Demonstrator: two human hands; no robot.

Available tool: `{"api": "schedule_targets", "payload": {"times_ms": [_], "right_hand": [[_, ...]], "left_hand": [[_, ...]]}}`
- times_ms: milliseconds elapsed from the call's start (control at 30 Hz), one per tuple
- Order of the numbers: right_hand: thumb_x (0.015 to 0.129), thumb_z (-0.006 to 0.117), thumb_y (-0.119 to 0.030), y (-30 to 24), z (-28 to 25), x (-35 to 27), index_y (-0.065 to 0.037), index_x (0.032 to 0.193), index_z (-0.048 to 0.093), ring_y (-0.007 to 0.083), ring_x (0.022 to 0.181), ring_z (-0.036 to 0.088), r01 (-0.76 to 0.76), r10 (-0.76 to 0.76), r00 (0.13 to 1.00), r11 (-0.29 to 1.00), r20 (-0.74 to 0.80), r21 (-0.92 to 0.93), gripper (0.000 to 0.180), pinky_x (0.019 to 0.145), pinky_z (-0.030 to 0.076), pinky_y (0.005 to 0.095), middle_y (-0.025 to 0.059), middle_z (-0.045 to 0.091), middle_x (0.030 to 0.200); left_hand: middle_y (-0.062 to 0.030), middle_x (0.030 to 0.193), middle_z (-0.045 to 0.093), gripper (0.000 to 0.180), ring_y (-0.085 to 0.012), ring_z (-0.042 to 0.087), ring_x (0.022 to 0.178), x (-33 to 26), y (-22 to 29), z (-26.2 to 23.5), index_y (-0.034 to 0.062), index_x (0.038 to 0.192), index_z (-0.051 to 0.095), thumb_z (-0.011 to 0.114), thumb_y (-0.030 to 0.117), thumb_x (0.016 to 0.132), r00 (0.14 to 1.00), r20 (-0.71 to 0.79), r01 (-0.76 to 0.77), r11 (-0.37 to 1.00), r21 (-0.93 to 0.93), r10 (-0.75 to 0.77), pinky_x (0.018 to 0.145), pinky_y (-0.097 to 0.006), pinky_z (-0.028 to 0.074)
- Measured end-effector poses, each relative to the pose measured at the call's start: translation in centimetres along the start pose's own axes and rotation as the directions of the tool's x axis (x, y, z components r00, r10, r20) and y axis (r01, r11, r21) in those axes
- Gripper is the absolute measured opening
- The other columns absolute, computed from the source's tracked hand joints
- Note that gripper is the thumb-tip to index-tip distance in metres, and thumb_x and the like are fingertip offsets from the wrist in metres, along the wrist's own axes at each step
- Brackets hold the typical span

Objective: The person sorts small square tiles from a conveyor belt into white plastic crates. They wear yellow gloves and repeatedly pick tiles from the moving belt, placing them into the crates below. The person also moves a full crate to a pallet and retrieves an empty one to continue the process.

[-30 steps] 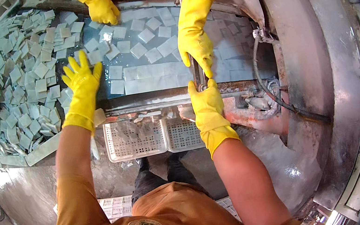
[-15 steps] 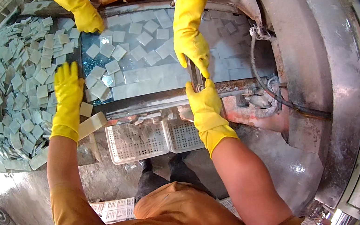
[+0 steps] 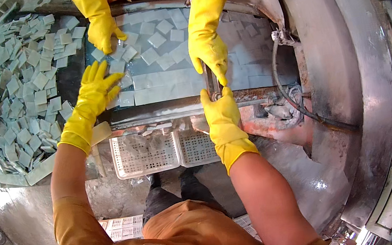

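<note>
My left hand (image 3: 92,98), in a yellow rubber glove, lies with fingers spread over small pale square tiles (image 3: 126,98) at the left end of the wet belt (image 3: 139,71). My right hand (image 3: 223,118), gloved alike, has its thumb and a finger on either side of the near end of a metal bar (image 3: 211,81) spanning the belt. Rows of tiles (image 3: 170,92) lie along the belt's near side; looser ones lie scattered farther back. A co-worker's gloved hand (image 3: 102,32) reaches down to tiles just beyond my left one, and their other hand (image 3: 209,51) rests on the bar.
A large heap of pale tiles (image 3: 13,100) covers the surface at left. Two white perforated baskets (image 3: 145,153) stand below the belt's near edge. A dark hose (image 3: 277,71) curves down at right, beside a wide metal housing (image 3: 333,49).
My left hand has moved right, from the edge of the heap onto the belt. The co-worker's hand at left has come nearer, onto the tiles. Both hands at the bar stay put.
</note>
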State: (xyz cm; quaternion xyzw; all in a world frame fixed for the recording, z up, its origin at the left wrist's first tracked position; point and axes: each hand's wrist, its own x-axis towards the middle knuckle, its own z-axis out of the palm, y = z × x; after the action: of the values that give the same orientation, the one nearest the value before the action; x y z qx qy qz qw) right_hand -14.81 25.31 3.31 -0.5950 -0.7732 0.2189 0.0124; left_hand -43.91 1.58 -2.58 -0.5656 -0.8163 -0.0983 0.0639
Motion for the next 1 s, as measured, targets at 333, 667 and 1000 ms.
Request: {"api": "schedule_targets", "payload": {"times_ms": [333,667,1000], "right_hand": [[0.088,0.073,-0.060,0.2,0.3,0.0,-0.004,0.120,0.066,0.0431,0.100,0.074,0.002,-0.002,1.000,1.000,-0.025,-0.011,0.065,0.086,0.059,0.0534,0.0226,0.076,0.111],[0.088,0.073,-0.060,0.3,0.6,0.4,-0.004,0.119,0.067,0.0437,0.099,0.074,-0.012,0.012,1.000,1.000,-0.011,0.014,0.064,0.084,0.059,0.0535,0.0228,0.076,0.109],[0.088,0.072,-0.060,0.1,0.7,0.2,-0.004,0.119,0.066,0.0434,0.098,0.075,-0.005,0.005,1.000,1.000,-0.018,-0.005,0.065,0.084,0.059,0.0532,0.0226,0.076,0.108]], "left_hand": [[-0.0212,0.149,0.061,0.041,-0.0470,0.054,0.139,-3.6,-10.4,-2.4,0.0140,0.138,0.069,0.067,0.016,0.097,0.941,-0.041,0.330,0.891,0.313,-0.335,0.118,-0.054,0.042],[-0.0244,0.160,0.047,0.066,-0.0509,0.042,0.146,-0.8,3.5,2.3,0.0203,0.155,0.054,0.069,0.047,0.097,0.840,0.129,0.536,0.842,-0.056,-0.527,0.120,-0.064,0.031],[-0.0233,0.175,0.023,0.072,-0.0551,0.023,0.157,1.5,6.0,1.8,0.0383,0.166,0.038,0.059,0.062,0.102,0.816,0.319,0.441,0.876,0.197,-0.482,0.123,-0.073,0.014]]}}
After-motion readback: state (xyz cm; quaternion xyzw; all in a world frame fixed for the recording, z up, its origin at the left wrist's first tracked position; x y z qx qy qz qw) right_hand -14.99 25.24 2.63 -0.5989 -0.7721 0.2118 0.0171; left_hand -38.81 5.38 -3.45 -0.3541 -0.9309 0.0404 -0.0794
